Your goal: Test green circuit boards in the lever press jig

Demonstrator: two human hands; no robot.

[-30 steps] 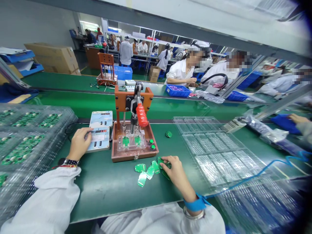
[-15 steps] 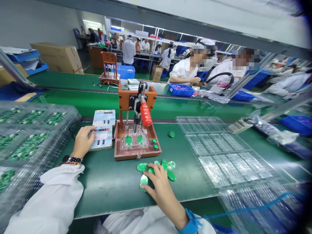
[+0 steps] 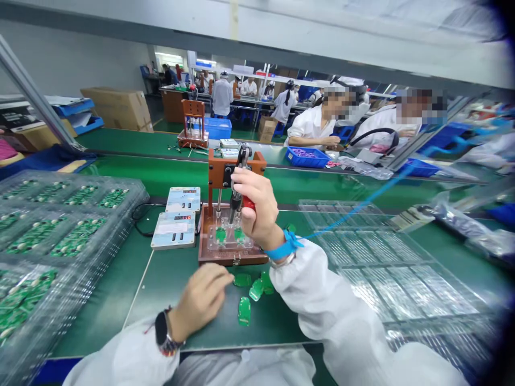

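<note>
My right hand [image 3: 257, 206] is wrapped round the red handle [image 3: 248, 202] of a lever clamp, which belongs to a brown test fixture [image 3: 215, 257]. Under the clamp, green circuit boards [image 3: 221, 235] show in a clear plate; my right hand partly covers that plate. My left hand [image 3: 201, 300] hovers low over the bench in front of the fixture, fingers loosely bent and apart from the thumb, with nothing visible in them. Its fingertips come close to a loose green circuit board [image 3: 242, 280]. Another board [image 3: 244, 311] lies nearer me, and several overlap beside my right sleeve.
Two meter boxes with digital displays [image 3: 174, 229] stand left of the fixture. Stacked clear trays [image 3: 76, 214] of circuit boards fill the left side; clear compartment trays [image 3: 386, 257] lie right. A blue cord [image 3: 358, 206] runs from my right wrist. Co-workers sit across the bench.
My right hand has left the loose boards and risen to grip the red handle. My left hand has moved from the meter box to beside the loose boards. The view has shifted slightly.
</note>
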